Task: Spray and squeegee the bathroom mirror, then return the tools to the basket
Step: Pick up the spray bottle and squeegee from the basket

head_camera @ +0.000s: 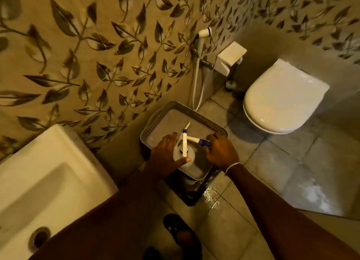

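Note:
A grey perforated basket (pixel 202 118) sits on a dark stand against the leaf-patterned wall. My left hand (pixel 165 156) is wrapped around a translucent spray bottle (pixel 190 157), which stands upright in the basket's near end; its white trigger head with a blue nozzle points away from me. A squeegee (pixel 201 142) with a white and blue handle lies across the basket just behind the bottle. My right hand (pixel 220 152) is closed over its blue end, near the basket's right rim. The mirror is out of view.
A white sink (pixel 39 172) fills the lower left. A closed toilet (pixel 278 100) stands to the right, with a toilet brush (pixel 230 84) and a bidet sprayer (pixel 203 33) on the wall between. Floor tiles near the stand (pixel 191 193) look wet. My sandalled foot (pixel 181 232) is below.

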Demonstrator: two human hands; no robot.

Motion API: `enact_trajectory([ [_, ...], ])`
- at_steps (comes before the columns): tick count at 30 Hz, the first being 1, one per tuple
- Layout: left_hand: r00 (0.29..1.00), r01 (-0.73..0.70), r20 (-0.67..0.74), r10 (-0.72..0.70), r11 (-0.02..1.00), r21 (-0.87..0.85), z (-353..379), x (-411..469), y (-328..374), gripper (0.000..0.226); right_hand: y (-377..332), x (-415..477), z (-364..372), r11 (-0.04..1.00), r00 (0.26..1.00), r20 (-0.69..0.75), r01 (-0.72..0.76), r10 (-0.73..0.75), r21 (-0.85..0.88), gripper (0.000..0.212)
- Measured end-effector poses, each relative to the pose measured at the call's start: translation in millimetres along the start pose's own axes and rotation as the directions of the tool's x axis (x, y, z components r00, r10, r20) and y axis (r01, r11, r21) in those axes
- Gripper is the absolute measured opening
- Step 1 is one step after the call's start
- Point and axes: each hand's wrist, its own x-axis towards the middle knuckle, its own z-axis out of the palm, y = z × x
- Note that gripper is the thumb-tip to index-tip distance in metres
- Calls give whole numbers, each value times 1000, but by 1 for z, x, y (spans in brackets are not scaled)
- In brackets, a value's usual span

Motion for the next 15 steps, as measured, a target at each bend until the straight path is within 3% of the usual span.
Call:
enact_trajectory([
  [7, 992, 12, -120, -33, 984, -177, 52, 36, 6, 106, 16, 38, 39, 996, 982, 185, -50, 35, 78, 39],
  [12, 967, 121, -165, -194, 920, -374, 60, 42, 26, 62, 21, 47, 49, 987, 983, 180, -67, 40, 148, 26],
  [15, 962, 116, -174, -209, 893, -434, 48, 40, 37, 46, 19, 39, 44, 981, 986, 158, -73, 45, 179, 24],
])
